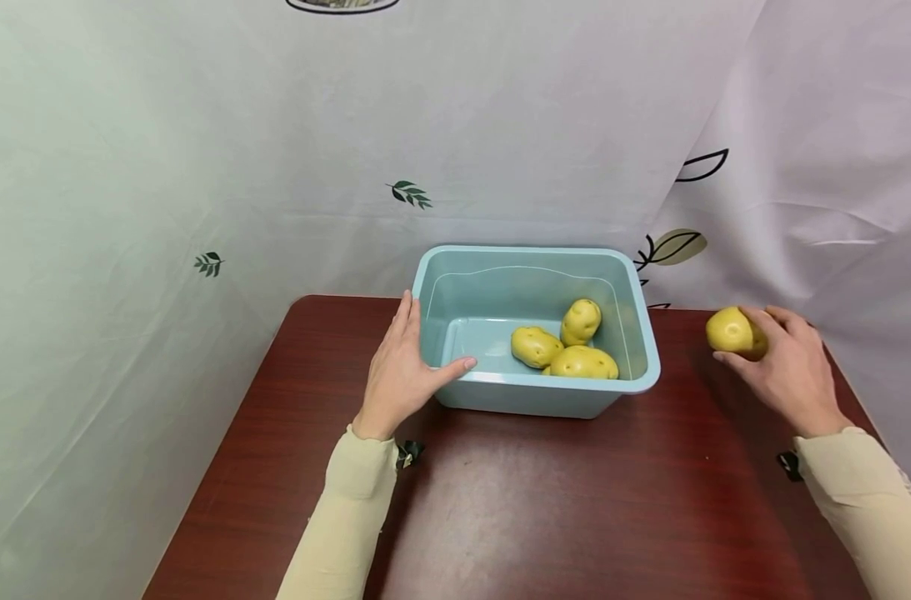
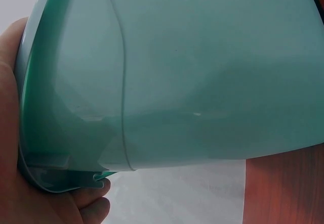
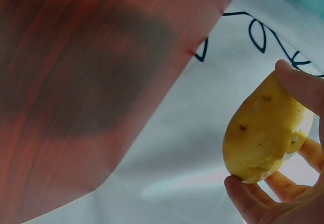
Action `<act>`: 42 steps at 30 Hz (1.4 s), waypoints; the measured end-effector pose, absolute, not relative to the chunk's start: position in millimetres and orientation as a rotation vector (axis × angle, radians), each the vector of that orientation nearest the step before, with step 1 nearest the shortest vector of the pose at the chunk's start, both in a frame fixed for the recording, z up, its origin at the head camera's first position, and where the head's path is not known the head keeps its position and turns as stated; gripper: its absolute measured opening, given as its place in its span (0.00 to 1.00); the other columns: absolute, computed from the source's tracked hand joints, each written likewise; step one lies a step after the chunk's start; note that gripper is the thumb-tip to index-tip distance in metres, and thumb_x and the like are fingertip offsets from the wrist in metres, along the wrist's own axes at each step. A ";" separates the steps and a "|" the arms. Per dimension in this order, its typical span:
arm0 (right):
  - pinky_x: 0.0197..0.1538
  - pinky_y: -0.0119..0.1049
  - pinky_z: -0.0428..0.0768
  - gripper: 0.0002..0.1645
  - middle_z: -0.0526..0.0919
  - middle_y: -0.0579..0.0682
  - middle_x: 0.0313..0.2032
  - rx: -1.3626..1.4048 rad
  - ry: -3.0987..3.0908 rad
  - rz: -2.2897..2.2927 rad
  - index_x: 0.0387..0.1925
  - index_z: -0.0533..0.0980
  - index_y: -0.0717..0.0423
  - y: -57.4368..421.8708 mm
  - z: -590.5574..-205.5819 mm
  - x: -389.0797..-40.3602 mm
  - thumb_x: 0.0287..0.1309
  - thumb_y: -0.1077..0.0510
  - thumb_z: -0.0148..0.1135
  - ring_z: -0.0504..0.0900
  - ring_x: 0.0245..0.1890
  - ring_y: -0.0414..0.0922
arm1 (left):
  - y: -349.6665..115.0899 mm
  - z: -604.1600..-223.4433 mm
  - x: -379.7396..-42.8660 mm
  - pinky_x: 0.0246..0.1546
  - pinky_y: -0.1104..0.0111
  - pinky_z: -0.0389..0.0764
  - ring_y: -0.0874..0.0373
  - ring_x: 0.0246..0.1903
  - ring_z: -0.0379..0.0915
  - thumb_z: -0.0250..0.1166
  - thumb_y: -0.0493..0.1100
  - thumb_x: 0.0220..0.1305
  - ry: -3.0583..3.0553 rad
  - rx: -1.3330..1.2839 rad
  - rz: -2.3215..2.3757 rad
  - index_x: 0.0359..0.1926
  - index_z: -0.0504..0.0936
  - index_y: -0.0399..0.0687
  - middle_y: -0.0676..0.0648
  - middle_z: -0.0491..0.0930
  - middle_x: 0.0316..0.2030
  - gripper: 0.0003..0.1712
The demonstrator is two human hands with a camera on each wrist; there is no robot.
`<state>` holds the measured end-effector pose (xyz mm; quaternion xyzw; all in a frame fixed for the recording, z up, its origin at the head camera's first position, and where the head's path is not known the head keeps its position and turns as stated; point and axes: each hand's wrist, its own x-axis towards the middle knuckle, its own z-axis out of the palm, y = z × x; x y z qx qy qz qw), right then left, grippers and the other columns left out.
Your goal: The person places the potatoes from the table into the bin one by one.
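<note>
My right hand (image 1: 793, 367) grips a yellow potato (image 1: 730, 331) above the table's right side, beyond the bin. In the right wrist view, the fingertips and thumb pinch this potato (image 3: 266, 130) at its two ends, and its skin shows small dark eyes. The left hand (image 1: 402, 375) rests against the front left corner of a light blue plastic bin (image 1: 545, 403). Its fingers lie straight along the left side and its thumb reaches over the front rim. Inside the bin lie several potatoes (image 1: 536, 346), toward the right. The left wrist view shows mostly the bin's outer wall (image 2: 202, 82).
The bin stands on a dark red wooden table (image 1: 545, 500), near its back edge. Pale cloth (image 1: 290, 150) printed with leaves hangs behind and beside the table. Dark objects (image 1: 408, 454) sit at the wrists, by the cream sleeves.
</note>
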<state>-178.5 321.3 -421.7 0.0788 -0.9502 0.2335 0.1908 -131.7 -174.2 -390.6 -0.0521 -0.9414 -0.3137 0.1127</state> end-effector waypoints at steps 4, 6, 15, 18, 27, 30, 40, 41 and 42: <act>0.55 0.69 0.60 0.45 0.67 0.76 0.59 0.245 -2.637 0.655 0.63 0.72 0.63 314.5 -417.3 -179.5 0.39 0.63 0.81 0.64 0.55 0.77 | -174.5 -391.4 -132.0 0.71 0.49 0.58 0.53 0.78 0.40 0.62 0.82 0.49 -2.758 -0.156 -0.917 0.78 0.51 0.38 0.49 0.39 0.80 0.72; 0.56 0.68 0.60 0.45 0.68 0.76 0.59 0.267 -2.616 0.652 0.62 0.73 0.63 311.6 -415.7 -180.3 0.37 0.63 0.81 0.64 0.55 0.77 | -174.5 -391.4 -131.9 0.72 0.50 0.57 0.54 0.78 0.39 0.62 0.83 0.49 -2.757 -0.155 -0.920 0.78 0.50 0.39 0.50 0.39 0.80 0.72; 0.57 0.67 0.62 0.46 0.70 0.75 0.58 0.323 -2.560 0.644 0.61 0.74 0.62 301.1 -406.6 -182.4 0.34 0.64 0.82 0.66 0.56 0.74 | -173.8 -390.6 -132.1 0.72 0.50 0.57 0.54 0.78 0.39 0.61 0.84 0.49 -2.757 -0.154 -0.923 0.79 0.50 0.39 0.51 0.38 0.80 0.72; 0.56 0.67 0.62 0.47 0.71 0.74 0.58 0.333 -2.543 0.643 0.61 0.75 0.62 297.9 -403.6 -182.1 0.33 0.64 0.83 0.67 0.56 0.73 | -173.8 -390.7 -132.3 0.72 0.50 0.57 0.54 0.78 0.39 0.61 0.84 0.48 -2.756 -0.154 -0.924 0.79 0.50 0.39 0.51 0.38 0.80 0.72; 0.55 0.67 0.63 0.46 0.70 0.73 0.60 0.310 -2.543 0.666 0.62 0.75 0.60 286.5 -394.8 -177.5 0.35 0.63 0.83 0.66 0.55 0.75 | -173.3 -391.3 -131.9 0.72 0.50 0.56 0.54 0.78 0.40 0.61 0.84 0.48 -2.758 -0.147 -0.928 0.78 0.51 0.39 0.52 0.38 0.80 0.72; 0.53 0.67 0.63 0.46 0.70 0.72 0.61 0.303 -2.541 0.672 0.62 0.75 0.60 283.2 -392.9 -176.1 0.36 0.64 0.83 0.66 0.55 0.76 | -173.0 -391.6 -132.1 0.72 0.50 0.56 0.53 0.78 0.40 0.61 0.84 0.49 -2.757 -0.147 -0.928 0.78 0.51 0.38 0.52 0.39 0.80 0.72; 0.54 0.68 0.63 0.47 0.70 0.71 0.61 0.325 -2.491 0.672 0.62 0.75 0.59 272.9 -384.9 -174.2 0.35 0.64 0.83 0.66 0.57 0.75 | -172.6 -391.0 -131.8 0.72 0.49 0.57 0.54 0.78 0.41 0.61 0.83 0.49 -2.750 -0.146 -0.931 0.78 0.52 0.39 0.50 0.40 0.80 0.71; 0.55 0.67 0.63 0.47 0.71 0.71 0.61 0.330 -2.485 0.673 0.62 0.75 0.59 271.7 -383.7 -174.2 0.34 0.64 0.83 0.66 0.57 0.75 | -172.8 -391.0 -131.7 0.72 0.49 0.57 0.53 0.78 0.41 0.61 0.83 0.49 -2.750 -0.146 -0.932 0.78 0.51 0.39 0.50 0.40 0.80 0.71; 0.55 0.67 0.63 0.47 0.71 0.71 0.61 0.335 -2.479 0.674 0.62 0.76 0.59 270.5 -382.6 -174.1 0.34 0.63 0.83 0.66 0.57 0.74 | -172.8 -391.0 -131.6 0.71 0.49 0.57 0.53 0.78 0.41 0.61 0.83 0.49 -2.749 -0.145 -0.932 0.78 0.51 0.39 0.50 0.40 0.80 0.71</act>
